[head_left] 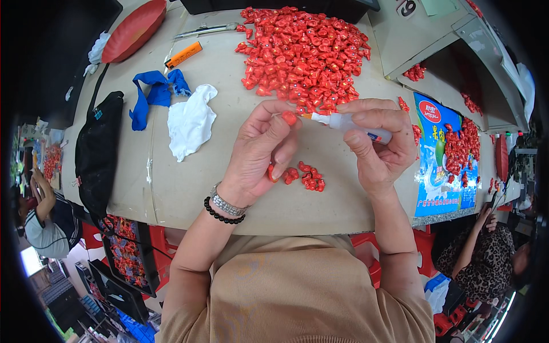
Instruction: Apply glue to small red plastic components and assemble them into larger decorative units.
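Between the thumb and forefinger of my left hand [257, 150] is a small red plastic piece [290, 118]. Another red piece [272, 173] sits against the lower fingers of the same hand. My right hand [384, 140] is closed around a small translucent squeeze bottle [341, 122], held nearly sideways. Its narrow tip points left, close to the pinched piece; whether they touch I cannot tell. Below, a few loose red pieces [310, 178] lie on the table [229, 211]. Just beyond both hands spreads a large heap of similar red pieces [306, 54].
At the left lie a white cloth [191, 121], a blue cloth [151, 94], an orange box [184, 55], a knife [207, 30], a red dish [134, 31] and a black pouch [98, 154]. A blue printed sheet [437, 191] and metal cabinet [412, 40] stand right. Other people work on both sides.
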Demonstrator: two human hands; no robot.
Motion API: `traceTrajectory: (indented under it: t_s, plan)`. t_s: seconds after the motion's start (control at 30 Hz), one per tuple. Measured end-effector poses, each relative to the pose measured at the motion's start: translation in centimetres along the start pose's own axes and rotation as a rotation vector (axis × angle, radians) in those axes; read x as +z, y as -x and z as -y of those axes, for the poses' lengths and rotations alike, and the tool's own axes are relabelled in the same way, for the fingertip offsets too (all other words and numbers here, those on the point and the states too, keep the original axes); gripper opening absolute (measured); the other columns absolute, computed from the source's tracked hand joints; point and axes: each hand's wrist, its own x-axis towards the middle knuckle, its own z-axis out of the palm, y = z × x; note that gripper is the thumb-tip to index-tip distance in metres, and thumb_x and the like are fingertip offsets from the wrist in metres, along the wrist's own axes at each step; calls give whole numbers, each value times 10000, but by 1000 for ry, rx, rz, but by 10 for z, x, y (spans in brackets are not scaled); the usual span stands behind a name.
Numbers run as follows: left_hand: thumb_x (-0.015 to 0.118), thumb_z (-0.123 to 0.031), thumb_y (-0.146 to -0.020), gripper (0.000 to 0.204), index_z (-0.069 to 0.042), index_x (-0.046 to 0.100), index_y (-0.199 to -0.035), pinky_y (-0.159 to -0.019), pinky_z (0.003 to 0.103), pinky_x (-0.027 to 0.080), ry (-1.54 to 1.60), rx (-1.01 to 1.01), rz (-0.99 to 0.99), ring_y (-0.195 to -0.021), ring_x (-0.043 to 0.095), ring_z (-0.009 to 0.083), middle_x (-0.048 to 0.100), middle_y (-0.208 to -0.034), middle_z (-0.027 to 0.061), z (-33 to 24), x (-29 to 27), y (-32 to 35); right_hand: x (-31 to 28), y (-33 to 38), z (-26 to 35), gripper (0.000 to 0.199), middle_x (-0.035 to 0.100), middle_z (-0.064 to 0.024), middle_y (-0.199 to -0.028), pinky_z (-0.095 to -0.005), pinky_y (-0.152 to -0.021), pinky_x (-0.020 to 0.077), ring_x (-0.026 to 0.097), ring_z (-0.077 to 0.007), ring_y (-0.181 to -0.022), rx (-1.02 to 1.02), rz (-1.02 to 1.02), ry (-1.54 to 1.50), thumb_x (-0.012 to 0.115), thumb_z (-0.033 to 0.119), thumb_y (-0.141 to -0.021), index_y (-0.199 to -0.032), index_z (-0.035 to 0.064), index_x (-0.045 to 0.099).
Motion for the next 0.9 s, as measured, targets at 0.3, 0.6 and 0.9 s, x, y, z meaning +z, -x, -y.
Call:
traceTrajectory:
  t_s: [0.3, 0.6, 0.9]
  plan:
    - [580, -219, -923, 191, -82, 516, -1041, -316, 162, 303, -7, 2, -1, -496, 394, 55, 576, -911, 60, 0, 0, 1, 3, 0, -1, 190, 651, -141, -912, -249, -627, 496, 629, -179, -801, 10, 4, 14, 656, -83, -724, -893, -3, 623]
    - [586, -168, -916, 191, -83, 517, -1072, -319, 167, 300, -21, 62, -17, -505, 379, 54, 590, -922, 13, -2, 0, 1, 3, -1, 2, 191, 653, -148, -911, -261, -630, 503, 633, -190, -799, -2, -20, 4, 661, -88, -718, -887, -10, 621]
    - [606, -145, -900, 210, -84, 513, -1078, -317, 172, 307, -21, 70, 8, -508, 381, 57, 599, -938, -3, -1, -3, 1, 3, -1, 0, 192, 656, -143, -898, -268, -657, 505, 639, -197, -802, -2, 1, 24, 666, -79, -716, -886, -1, 622]
